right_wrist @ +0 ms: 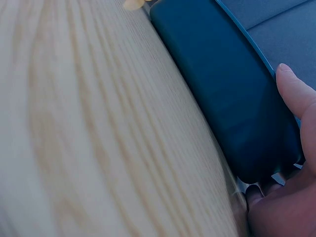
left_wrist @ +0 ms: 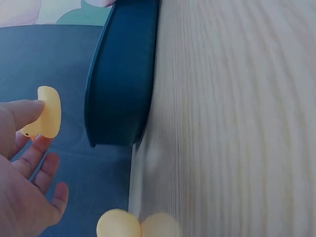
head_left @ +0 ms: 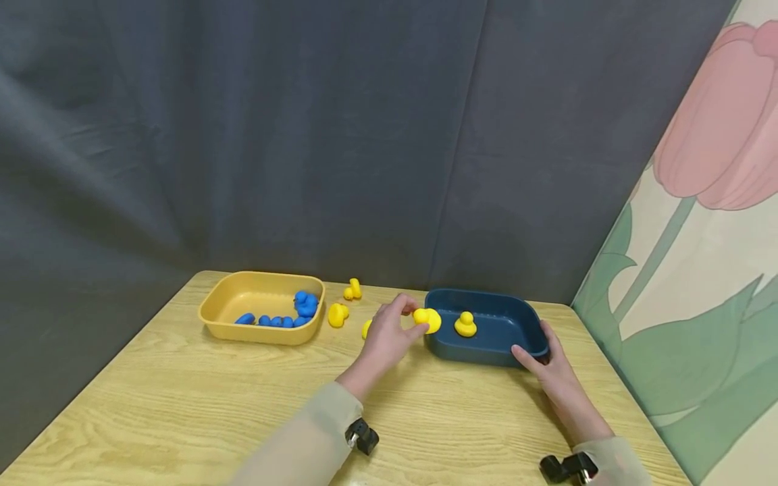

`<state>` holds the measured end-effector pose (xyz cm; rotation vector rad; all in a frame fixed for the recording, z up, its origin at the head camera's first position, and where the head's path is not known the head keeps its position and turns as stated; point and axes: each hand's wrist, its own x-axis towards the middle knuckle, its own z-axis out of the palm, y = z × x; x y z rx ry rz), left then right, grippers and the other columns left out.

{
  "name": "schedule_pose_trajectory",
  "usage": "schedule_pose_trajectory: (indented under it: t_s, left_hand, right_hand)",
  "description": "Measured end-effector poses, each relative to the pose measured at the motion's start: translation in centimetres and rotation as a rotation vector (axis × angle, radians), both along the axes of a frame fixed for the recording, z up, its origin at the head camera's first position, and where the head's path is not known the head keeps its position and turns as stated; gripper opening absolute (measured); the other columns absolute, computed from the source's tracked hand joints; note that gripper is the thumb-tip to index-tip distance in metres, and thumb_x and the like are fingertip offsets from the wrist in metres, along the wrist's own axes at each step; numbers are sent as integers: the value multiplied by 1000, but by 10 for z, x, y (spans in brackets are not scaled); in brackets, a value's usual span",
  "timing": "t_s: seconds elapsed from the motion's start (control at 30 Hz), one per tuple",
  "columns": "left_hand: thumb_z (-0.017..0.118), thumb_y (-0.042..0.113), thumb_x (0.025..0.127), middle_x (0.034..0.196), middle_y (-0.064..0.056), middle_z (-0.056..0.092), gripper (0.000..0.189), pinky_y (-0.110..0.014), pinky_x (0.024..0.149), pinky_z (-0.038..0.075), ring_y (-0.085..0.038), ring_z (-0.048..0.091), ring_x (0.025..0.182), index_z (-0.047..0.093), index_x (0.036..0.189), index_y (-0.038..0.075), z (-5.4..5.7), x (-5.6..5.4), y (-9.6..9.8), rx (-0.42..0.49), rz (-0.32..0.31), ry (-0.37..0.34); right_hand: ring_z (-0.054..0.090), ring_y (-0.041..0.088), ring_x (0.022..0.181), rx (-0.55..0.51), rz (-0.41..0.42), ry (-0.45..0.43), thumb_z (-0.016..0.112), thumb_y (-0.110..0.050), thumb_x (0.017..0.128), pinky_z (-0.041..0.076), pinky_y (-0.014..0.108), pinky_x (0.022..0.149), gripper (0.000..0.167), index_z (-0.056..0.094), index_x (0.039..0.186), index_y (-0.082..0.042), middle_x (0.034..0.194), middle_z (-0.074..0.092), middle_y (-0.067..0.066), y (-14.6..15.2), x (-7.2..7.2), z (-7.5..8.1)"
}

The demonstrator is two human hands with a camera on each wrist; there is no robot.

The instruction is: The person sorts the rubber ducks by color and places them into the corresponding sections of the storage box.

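Between thumb and fingers my left hand [head_left: 389,332] pinches a yellow rubber duck [head_left: 428,320] at the left rim of a dark blue tray [head_left: 468,354]. The left wrist view shows that duck [left_wrist: 48,112] held off the table, the other fingers spread below it. Inside the tray, one yellow duck [head_left: 465,325] sits upright. My right hand [head_left: 556,371] grips the tray's right front corner, its thumb on the rim and its fingers wrapped around the end wall; the right wrist view shows the fingertips partly hidden beneath the tray [right_wrist: 222,94].
To the left stands a yellow tray [head_left: 261,333] with several blue ducks [head_left: 306,304] in it. Two yellow ducks, one farther back [head_left: 352,289] and one nearer [head_left: 338,314], lie between the trays. Another yellow duck [head_left: 366,329] is partly hidden by my left hand. A dark curtain hangs behind the table.
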<state>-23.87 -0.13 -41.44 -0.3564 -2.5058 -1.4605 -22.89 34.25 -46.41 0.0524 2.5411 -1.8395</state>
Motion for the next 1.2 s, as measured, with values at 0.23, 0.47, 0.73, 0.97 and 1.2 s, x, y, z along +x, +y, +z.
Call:
schedule_pose_trajectory:
  t_s: [0.23,0.47,0.73,0.97,1.2]
  left_hand:
    - [87,24,100,130,2,71,33,-47,106,53,-30,61,128,69,127,21,-5,-5,17,-27,15,7]
    - [86,24,100,127,2,73,31,-48,109,49,-27,62,125,68,124,20,-10,-9,29,-54,24,13]
    - [86,24,100,124,2,74,30,-47,106,49,-23,61,115,68,123,19,-17,-12,38,-98,25,31]
    - [87,24,100,120,2,73,30,-45,103,49,-23,61,113,68,123,19,-18,-14,41,-139,36,47]
    - [84,22,102,133,1,74,34,-48,111,48,-26,61,125,69,132,17,-16,-14,41,-129,14,55]
  right_hand:
    - [-2,44,168,5,1,-9,71,-31,111,9,62,134,109,-16,177,-21,183,-13,19,-3,1,0]
    - [3,43,168,-34,13,3,69,-27,112,11,58,134,107,-16,177,-21,183,-11,20,-5,-1,-3]
    - [5,44,168,-25,10,3,69,-29,112,13,59,133,107,-16,176,-21,183,-10,23,-5,1,-2]
    - [6,45,167,-15,4,7,70,-30,111,14,60,133,109,-16,177,-21,182,-7,25,-5,4,0]
    - [4,45,168,-14,1,7,70,-29,111,13,59,133,109,-16,177,-22,182,-9,24,-2,1,-1]
